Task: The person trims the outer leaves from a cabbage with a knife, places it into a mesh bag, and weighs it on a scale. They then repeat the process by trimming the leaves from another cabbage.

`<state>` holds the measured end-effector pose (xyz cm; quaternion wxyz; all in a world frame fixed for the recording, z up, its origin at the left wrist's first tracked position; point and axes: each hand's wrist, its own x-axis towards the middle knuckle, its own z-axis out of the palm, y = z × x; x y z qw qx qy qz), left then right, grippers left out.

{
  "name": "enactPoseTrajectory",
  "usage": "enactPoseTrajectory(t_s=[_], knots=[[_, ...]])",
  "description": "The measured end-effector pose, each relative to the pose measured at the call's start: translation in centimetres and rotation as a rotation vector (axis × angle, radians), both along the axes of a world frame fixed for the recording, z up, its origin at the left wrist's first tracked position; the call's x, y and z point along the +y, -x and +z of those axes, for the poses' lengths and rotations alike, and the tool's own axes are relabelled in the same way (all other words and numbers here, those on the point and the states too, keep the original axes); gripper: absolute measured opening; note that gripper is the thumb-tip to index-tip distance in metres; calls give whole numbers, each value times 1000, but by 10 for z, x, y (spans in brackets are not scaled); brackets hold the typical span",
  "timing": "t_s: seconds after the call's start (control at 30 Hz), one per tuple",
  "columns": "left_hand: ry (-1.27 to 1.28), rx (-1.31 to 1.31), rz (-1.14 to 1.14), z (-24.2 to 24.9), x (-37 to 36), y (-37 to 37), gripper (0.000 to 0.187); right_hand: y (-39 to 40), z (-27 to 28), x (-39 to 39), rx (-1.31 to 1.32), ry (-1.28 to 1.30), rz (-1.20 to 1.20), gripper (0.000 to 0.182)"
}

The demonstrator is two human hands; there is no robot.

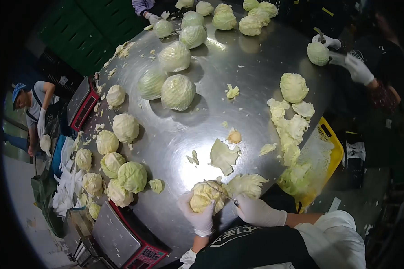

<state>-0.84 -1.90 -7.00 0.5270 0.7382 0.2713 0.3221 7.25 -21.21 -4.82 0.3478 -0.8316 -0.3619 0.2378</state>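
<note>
My left hand (199,217), in a white glove, is closed around the lower left side of a pale yellow cabbage (208,197) at the table's near edge. In my gloved right hand (258,212) is a knife (221,192), its thin blade lying across the top of that cabbage. The blade's far end shows just above the head. Right beside it on the steel lies a loose cabbage leaf (246,185). Farther forward are a bigger flat leaf (224,157) and a small brownish cut piece (234,136).
Several cabbages (125,128) stand along the left side, and wrapped ones (178,92) sit mid-table. Red scales (121,237) are at the lower left. A yellow basket (332,148) with leaves stands off the right edge. Another person's gloved hand (359,69) works at a cabbage across the table.
</note>
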Motion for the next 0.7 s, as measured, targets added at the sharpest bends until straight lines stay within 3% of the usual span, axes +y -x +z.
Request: enactPoseTrajectory(t_s=[0.07,0.13,0.17,0.2,0.27,0.33,0.43,0.53,0.6,0.7], knots=[[-132,35,-40,5,-5,-1,59,0,-5,2,35,62,-7,21],[-97,62,-11,6,-12,-2,59,-8,-29,10,52,48,-7,23],[-218,71,-40,9,-16,-3,60,-12,-47,21,3,59,-47,24],[-345,75,-65,11,-17,-4,60,-15,-44,21,-3,54,-51,24],[-318,101,-86,-9,2,10,69,-17,-34,21,110,38,-79,24],[241,-127,-73,-35,19,29,73,-21,-32,14,179,47,-60,23],[372,-79,-45,-30,35,61,82,-32,-40,1,257,-123,-141,21],[486,-56,-69,-18,46,80,85,-51,-22,-12,509,-23,-171,23],[755,-197,-135,-5,45,72,80,-55,4,-3,446,-115,-84,31],[860,-240,-329,-5,46,52,71,-56,18,17,300,-227,76,48]])
